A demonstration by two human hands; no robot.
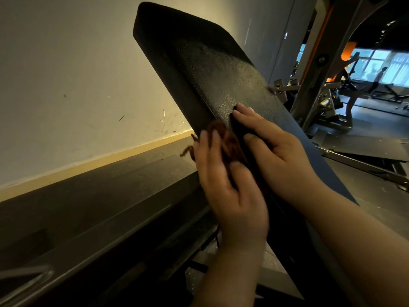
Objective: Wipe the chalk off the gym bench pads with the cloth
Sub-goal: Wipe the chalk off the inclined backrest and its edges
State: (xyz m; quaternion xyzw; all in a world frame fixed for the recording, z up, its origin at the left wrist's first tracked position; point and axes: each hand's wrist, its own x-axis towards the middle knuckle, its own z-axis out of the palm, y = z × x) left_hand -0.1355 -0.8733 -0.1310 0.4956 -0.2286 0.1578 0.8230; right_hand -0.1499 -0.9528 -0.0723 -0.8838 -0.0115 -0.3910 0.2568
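A black inclined bench pad (199,63) rises from lower right to upper left, its textured face speckled with pale chalk. A dark brown fuzzy cloth (230,140) lies against the pad's left edge. My left hand (228,187) holds the cloth, fingers over it and thumb curled against it; the hand is blurred. My right hand (272,147) rests on the pad's face beside the cloth, fingers laid flat along the surface and thumb touching the dark fold next to the cloth.
A pale wall (66,85) with a yellow skirting runs along the left. Dark floor and a metal bench frame (132,229) lie below. A grey and orange machine frame (321,63) stands right of the pad, with more gym equipment and windows behind.
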